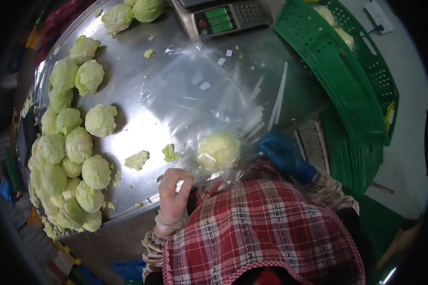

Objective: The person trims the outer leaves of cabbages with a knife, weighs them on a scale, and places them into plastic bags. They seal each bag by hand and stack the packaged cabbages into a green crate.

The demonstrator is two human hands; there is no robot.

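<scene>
A pale green cabbage [218,151] sits inside a clear plastic bag [214,179] at the table's near edge, close against the checked apron. My left hand [172,194], in a thin translucent glove, is closed with thumb and fingers pinching the bag's left side. On the other side, my right hand [284,154] wears a blue glove; its fingers are curled at the bag's right edge and appear to grip the film. Just beyond the bagged cabbage lies a stack of flat clear bags [195,90]. A loose cabbage leaf [170,153] rests left of the bag.
Many cabbages [65,147] are heaped along the left of the metal table [138,126]. A digital scale [228,19] stands at the back. Green crates [337,76] are at the right, one with wrapped heads inside. White strips [279,95] and leaf scraps lie about.
</scene>
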